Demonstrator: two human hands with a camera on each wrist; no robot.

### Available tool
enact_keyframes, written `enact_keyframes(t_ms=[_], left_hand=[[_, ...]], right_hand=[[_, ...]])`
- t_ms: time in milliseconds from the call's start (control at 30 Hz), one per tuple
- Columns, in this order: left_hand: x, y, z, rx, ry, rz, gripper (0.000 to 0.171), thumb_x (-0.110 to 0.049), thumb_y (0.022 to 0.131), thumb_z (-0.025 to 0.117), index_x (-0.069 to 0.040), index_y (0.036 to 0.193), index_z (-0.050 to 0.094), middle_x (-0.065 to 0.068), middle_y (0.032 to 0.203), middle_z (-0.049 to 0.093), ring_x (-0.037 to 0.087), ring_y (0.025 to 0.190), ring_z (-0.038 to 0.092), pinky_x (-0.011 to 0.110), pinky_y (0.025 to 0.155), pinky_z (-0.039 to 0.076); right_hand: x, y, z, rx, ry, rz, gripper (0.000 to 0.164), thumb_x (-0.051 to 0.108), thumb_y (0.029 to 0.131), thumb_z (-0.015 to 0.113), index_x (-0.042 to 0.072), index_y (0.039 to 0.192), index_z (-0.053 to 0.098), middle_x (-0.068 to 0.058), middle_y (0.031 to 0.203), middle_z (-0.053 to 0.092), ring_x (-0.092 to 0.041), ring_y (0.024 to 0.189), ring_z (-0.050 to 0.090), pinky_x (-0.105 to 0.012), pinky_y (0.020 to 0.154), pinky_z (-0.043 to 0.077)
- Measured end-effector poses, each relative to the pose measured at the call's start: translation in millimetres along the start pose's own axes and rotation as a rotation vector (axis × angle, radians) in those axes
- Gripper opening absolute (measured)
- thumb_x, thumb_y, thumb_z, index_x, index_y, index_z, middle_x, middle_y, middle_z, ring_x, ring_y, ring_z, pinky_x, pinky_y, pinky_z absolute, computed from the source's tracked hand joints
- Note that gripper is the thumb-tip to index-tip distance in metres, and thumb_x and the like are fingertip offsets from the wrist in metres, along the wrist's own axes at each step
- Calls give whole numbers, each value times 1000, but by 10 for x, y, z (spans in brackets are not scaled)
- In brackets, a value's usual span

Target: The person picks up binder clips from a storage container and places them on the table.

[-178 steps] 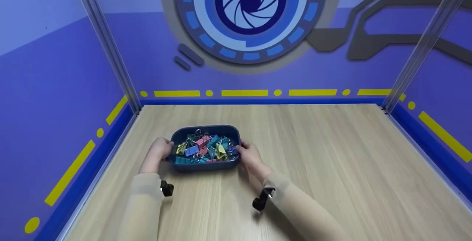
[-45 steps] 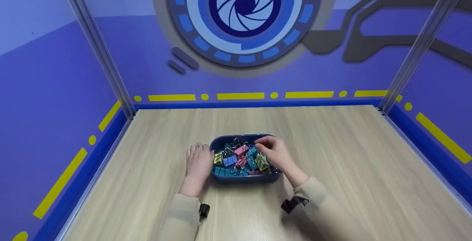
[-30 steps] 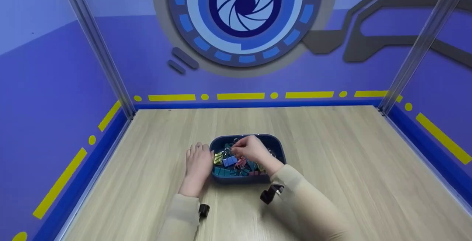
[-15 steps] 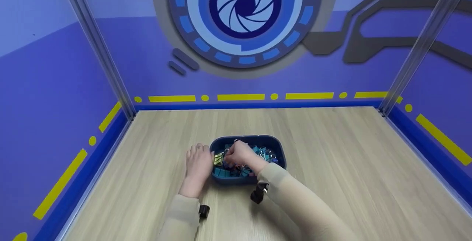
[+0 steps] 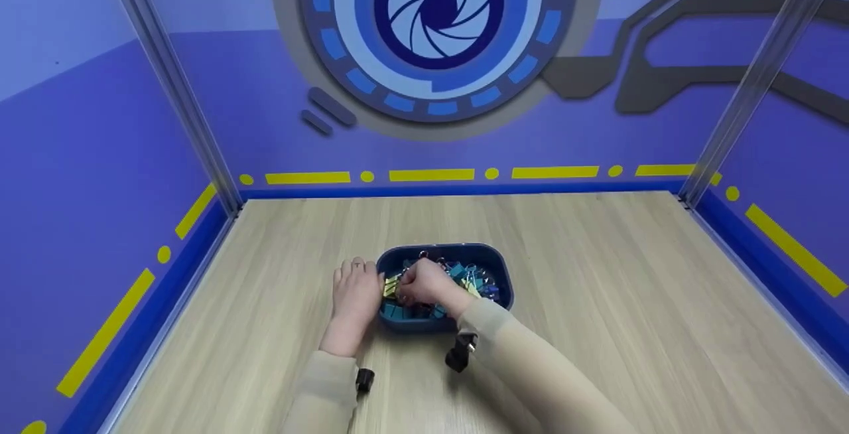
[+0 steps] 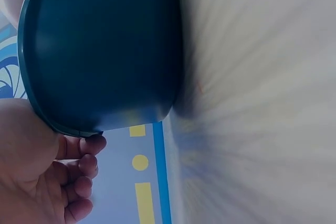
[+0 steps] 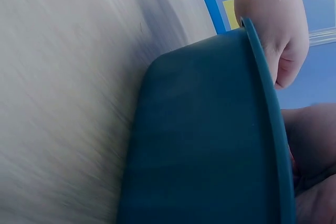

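Observation:
A dark blue container [image 5: 492, 258] with rounded corners holds a pile of binder clips [image 5: 395, 311] in teal, yellow and blue. My left hand [image 5: 356, 288] grips the container's left rim. In the left wrist view its fingers [image 6: 80, 186] curl loosely outside the wall, just beyond the rim. My right hand [image 5: 430, 285] reaches in from the right, and its thumb and fingertips pinch at a binder clip beside a yellow clip [image 5: 391, 287] in the left part. That clip is mostly hidden under the fingers. In the right wrist view the container's wall [image 7: 199, 124] hides much of the work.
The container stands on a light wooden table [image 5: 597, 301]. Blue-purple panels with yellow marks form a back wall [image 5: 544, 135] and side walls. Metal posts [image 5: 199, 109] rise at the two back corners. A black wrist camera [image 5: 457, 354] hangs below the right sleeve.
The container has come from the left to nearer the middle. My left hand has stayed at its rim. My right hand has gone from the right side down into the clips, then further left.

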State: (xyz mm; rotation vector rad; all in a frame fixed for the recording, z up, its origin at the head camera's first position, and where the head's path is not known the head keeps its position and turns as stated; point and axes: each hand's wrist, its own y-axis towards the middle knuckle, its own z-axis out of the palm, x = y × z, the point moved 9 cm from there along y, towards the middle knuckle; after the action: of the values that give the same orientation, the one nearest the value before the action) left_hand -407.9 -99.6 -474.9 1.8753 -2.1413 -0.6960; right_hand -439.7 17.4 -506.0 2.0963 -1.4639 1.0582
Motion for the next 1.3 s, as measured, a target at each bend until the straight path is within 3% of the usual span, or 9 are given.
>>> enact_keyframes(t_ms=[300,533,733,933,1133,1300], left_hand=[[20,10,22,20,-13,-7,25,-25,98,66,0,98,68,19,97,65,37,95,57,46,82,42],[34,9,24,-13,-19,-10,26,-24,95,68,1,96,68,20,95,66,38,93,58,47,81,42],[34,10,32,16,-32,-16,25,-24,96,66,1,99,68,20,97,65,38,95,57,47,81,42],[38,2,41,36,-49,-23,25,-23,98,65,2,101,68,20,99,66,38,96,58,47,83,42],[24,-5,11,-17,-40,2,24,-22,95,67,2,96,67,20,95,66,38,92,57,47,81,43],[32,3,28,-2,-47,-5,24,-23,96,66,1,97,67,20,95,65,38,92,57,47,81,43]], right_hand=[[-29,-3,-29,16,85,46,12,5,93,69,1,87,79,-11,82,78,-13,67,74,-30,69,61],[-36,-19,-76,27,214,67,12,2,94,69,-5,92,78,-18,82,78,-13,62,72,-29,66,61],[-22,-77,-201,23,202,66,14,12,95,70,2,92,80,-10,80,79,-9,62,72,-36,68,61],[-23,-158,-319,25,284,72,17,17,97,70,3,96,79,-7,83,79,-11,69,73,-48,79,61],[-62,-246,-470,1,349,73,20,18,97,69,0,103,77,-7,86,79,-14,73,75,-51,87,59],[-97,-328,-623,-26,424,50,19,16,97,69,0,104,76,-8,88,79,-14,74,75,-46,86,60]])
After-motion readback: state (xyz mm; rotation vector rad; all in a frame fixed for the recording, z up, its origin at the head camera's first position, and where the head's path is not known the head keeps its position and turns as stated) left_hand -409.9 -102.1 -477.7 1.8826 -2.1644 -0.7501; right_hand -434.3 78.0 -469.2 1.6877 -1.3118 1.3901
